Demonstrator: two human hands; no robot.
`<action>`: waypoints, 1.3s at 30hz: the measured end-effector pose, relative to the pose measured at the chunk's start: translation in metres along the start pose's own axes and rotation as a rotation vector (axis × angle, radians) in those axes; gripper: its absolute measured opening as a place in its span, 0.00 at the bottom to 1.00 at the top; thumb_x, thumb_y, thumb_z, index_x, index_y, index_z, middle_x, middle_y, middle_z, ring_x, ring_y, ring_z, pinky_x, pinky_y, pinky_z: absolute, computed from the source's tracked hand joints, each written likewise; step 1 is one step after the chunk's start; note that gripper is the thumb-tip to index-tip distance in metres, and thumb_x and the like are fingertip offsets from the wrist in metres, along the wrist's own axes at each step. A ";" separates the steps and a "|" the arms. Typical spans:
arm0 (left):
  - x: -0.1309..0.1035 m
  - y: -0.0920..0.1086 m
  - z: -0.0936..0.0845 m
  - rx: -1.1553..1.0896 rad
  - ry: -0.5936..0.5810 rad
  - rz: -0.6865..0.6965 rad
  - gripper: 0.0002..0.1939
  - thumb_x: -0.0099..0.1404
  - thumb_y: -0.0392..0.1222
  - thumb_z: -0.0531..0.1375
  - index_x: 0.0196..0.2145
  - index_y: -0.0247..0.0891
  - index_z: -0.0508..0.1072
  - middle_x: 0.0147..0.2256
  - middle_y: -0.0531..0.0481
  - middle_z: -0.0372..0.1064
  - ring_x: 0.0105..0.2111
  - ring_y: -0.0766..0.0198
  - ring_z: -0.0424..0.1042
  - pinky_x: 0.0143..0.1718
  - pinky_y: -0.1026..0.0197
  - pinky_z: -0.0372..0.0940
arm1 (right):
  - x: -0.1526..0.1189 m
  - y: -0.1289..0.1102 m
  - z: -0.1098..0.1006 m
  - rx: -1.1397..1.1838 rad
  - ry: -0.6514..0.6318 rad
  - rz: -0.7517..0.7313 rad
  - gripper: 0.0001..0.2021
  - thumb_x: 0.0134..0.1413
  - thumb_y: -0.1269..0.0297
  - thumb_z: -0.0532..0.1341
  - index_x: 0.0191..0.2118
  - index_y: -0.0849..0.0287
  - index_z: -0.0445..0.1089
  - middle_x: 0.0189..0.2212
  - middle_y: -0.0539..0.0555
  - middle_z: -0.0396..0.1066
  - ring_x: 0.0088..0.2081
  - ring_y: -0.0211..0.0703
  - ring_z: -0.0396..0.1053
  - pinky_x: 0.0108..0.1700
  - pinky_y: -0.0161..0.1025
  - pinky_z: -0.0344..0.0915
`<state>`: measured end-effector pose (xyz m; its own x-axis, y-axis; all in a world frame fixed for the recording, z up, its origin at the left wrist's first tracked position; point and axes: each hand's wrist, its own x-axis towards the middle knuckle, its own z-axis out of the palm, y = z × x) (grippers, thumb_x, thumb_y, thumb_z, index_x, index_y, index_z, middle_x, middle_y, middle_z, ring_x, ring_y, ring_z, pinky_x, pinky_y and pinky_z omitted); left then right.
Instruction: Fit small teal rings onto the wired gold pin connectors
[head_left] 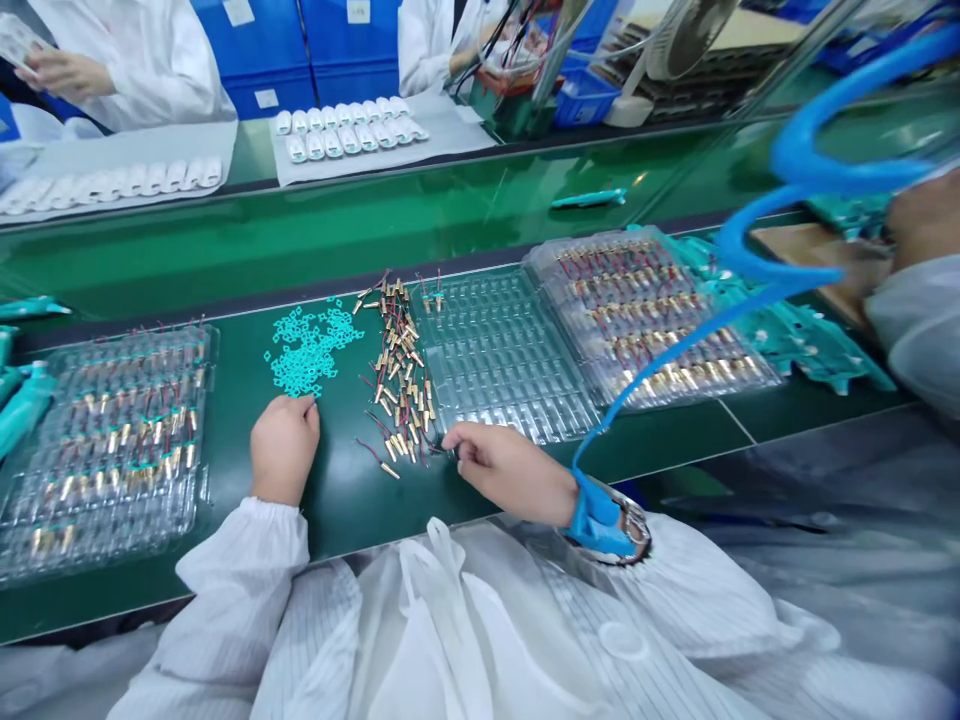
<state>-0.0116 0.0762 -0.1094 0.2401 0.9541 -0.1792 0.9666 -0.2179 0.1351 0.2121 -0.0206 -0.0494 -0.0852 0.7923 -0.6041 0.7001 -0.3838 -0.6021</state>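
My left hand (pixel 285 448) is closed at the near edge of a pile of small teal rings (pixel 307 345); its fingertips are pressed together and what they hold is too small to name. My right hand (pixel 510 470), with a blue strap at its wrist, pinches something small and dark beside the near end of a heap of brass-coloured motors with red wires (pixel 401 375). Just beyond it lies a clear plastic tray (pixel 502 350) with two motors in its far left corner.
Filled trays stand at the left (pixel 112 430) and right (pixel 652 310). A coiled blue cord (pixel 675 345) crosses above the right tray to my wrist. Teal parts (pixel 802 330) lie farther right, near another person's arm (pixel 922 300). White shells (pixel 349 130) lie across the green divider.
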 end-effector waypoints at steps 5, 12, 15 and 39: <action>-0.012 -0.003 -0.001 -0.045 0.009 0.018 0.17 0.58 0.40 0.48 0.37 0.33 0.75 0.35 0.44 0.73 0.37 0.59 0.70 0.38 0.62 0.61 | 0.000 0.004 -0.001 0.095 0.008 0.007 0.11 0.44 0.77 0.51 0.35 0.62 0.66 0.19 0.46 0.60 0.22 0.32 0.58 0.27 0.30 0.53; -0.008 -0.012 -0.002 -0.164 0.005 -0.147 0.18 0.56 0.43 0.51 0.39 0.34 0.74 0.33 0.46 0.73 0.34 0.60 0.70 0.38 0.62 0.61 | 0.003 0.008 -0.001 0.180 -0.021 -0.009 0.11 0.45 0.76 0.51 0.36 0.63 0.65 0.21 0.46 0.61 0.23 0.32 0.59 0.27 0.31 0.54; -0.001 -0.009 -0.005 -0.118 -0.030 -0.118 0.20 0.55 0.45 0.52 0.41 0.33 0.73 0.32 0.45 0.72 0.33 0.60 0.70 0.36 0.62 0.61 | 0.003 0.009 -0.001 0.203 -0.029 -0.007 0.11 0.45 0.76 0.51 0.36 0.63 0.65 0.21 0.46 0.61 0.23 0.32 0.58 0.27 0.31 0.54; 0.029 -0.001 -0.020 0.096 -0.213 0.073 0.14 0.55 0.41 0.49 0.26 0.39 0.74 0.27 0.43 0.73 0.30 0.55 0.70 0.27 0.60 0.56 | 0.003 0.018 0.003 0.388 -0.035 -0.001 0.12 0.45 0.74 0.51 0.37 0.65 0.66 0.20 0.46 0.58 0.22 0.31 0.56 0.26 0.31 0.53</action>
<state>-0.0072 0.1082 -0.0949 0.3131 0.8726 -0.3748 0.9478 -0.3125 0.0641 0.2226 -0.0262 -0.0633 -0.1144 0.7787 -0.6169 0.3806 -0.5393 -0.7512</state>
